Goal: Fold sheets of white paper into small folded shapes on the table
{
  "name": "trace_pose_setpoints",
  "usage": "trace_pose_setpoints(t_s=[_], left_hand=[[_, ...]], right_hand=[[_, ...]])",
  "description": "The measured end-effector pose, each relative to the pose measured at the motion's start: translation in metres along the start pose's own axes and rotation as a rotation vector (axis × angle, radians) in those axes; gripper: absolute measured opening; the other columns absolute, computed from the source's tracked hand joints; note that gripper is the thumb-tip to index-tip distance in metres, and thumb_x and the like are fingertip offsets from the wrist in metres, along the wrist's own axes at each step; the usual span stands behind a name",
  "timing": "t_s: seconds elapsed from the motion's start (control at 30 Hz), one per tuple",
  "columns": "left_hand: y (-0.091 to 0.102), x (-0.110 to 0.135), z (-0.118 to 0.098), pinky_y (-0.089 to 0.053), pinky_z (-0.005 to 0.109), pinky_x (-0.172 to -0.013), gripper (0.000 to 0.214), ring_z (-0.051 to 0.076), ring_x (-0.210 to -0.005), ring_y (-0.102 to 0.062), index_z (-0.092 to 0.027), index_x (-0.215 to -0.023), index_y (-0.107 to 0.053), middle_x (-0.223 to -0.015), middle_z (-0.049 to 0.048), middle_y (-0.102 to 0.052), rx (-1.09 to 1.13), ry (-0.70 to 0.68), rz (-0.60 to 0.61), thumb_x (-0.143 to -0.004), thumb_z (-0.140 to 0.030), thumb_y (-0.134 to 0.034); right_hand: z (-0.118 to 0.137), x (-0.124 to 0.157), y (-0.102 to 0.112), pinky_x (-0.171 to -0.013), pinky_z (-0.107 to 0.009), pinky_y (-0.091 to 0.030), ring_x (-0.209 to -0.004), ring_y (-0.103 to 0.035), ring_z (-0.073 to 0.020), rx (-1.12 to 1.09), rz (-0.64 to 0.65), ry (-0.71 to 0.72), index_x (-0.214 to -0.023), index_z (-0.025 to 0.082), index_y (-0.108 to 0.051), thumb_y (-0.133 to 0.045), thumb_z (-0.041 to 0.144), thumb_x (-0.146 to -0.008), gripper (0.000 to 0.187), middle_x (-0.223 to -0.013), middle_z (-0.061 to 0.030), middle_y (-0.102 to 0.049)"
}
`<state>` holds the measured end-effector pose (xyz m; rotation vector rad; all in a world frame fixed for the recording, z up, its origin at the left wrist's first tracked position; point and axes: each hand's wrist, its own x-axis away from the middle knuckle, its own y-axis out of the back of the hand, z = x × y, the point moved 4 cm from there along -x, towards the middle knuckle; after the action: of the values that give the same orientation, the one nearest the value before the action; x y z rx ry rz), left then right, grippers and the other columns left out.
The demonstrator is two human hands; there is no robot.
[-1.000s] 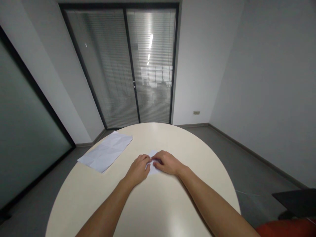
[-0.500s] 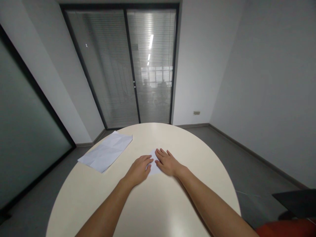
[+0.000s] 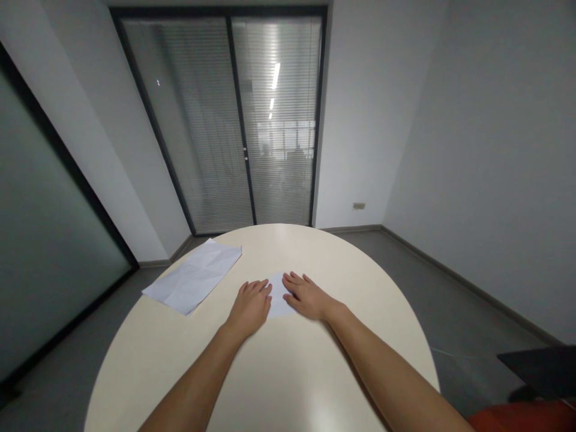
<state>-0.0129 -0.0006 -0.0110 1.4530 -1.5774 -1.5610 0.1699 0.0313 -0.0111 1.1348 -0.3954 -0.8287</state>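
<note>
So the small paper [image 3: 278, 302] is already flat between left hand [image 3: 251, 307] and right hand [image 3: 306, 299], palms down, fingers loosely spread, creased sheet [image 3: 194, 277] untouched to their left, though honestly can't tell if it's finished.

So I'm at a round, cream-coloured table [image 3: 265, 372] with a smooth, slightly shiny top. Right in front of me lies a small white piece of paper [image 3: 278, 306], and off to my left, a bigger, creased white paper sheet [image 3: 193, 276] reaching the table's edge.
</note>
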Motion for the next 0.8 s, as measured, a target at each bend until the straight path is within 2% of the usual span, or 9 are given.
trace_pose_setpoints(t_s=[0.2,0.47,0.63,0.8], left_hand=[[-0.001,0.0,0.007,-0.034,0.055,-0.113,0.036,0.033,-0.129,-0.057,-0.022,-0.125,-0.069,-0.14,0.0151,-0.063,-0.065,0.077,-0.03,-0.096,-0.024,-0.049],[0.003,0.001,0.022,-0.04,0.046,-0.11,0.029,0.031,-0.123,-0.061,-0.021,-0.117,-0.072,-0.133,0.0149,-0.067,-0.07,0.182,-0.075,-0.094,-0.027,-0.055],[0.008,0.001,0.029,-0.042,0.041,-0.109,0.028,0.028,-0.123,-0.061,-0.02,-0.117,-0.071,-0.132,0.012,-0.068,-0.099,0.236,-0.029,-0.095,-0.026,-0.055],[0.012,0.002,0.038,-0.044,0.036,-0.105,0.026,0.025,-0.122,-0.061,-0.019,-0.116,-0.07,-0.13,0.0099,-0.068,-0.061,0.3,0.002,-0.094,-0.028,-0.06]], right_hand=[[-0.003,0.0,0.002,-0.122,-0.061,-0.018,-0.154,-0.022,-0.0353,0.044,0.006,-0.095,-0.156,0.019,-0.04,-0.041,0.042,-0.103,0.058,-0.164,-0.0151,-0.031],[-0.014,0.001,0.009,-0.119,-0.064,-0.02,-0.151,-0.025,-0.0398,0.114,-0.054,-0.246,-0.151,0.022,-0.049,-0.042,0.043,-0.103,0.053,-0.163,-0.0145,-0.035],[-0.022,0.0,0.011,-0.118,-0.049,-0.028,-0.144,-0.039,-0.0317,0.157,-0.127,-0.3,-0.141,0.022,-0.058,-0.047,0.04,-0.102,0.045,-0.154,-0.0136,-0.048],[-0.02,0.001,0.019,-0.109,-0.037,-0.035,-0.126,-0.053,-0.0267,0.212,-0.164,-0.346,-0.121,0.02,-0.067,-0.049,0.041,-0.101,0.033,-0.135,-0.0126,-0.062]])
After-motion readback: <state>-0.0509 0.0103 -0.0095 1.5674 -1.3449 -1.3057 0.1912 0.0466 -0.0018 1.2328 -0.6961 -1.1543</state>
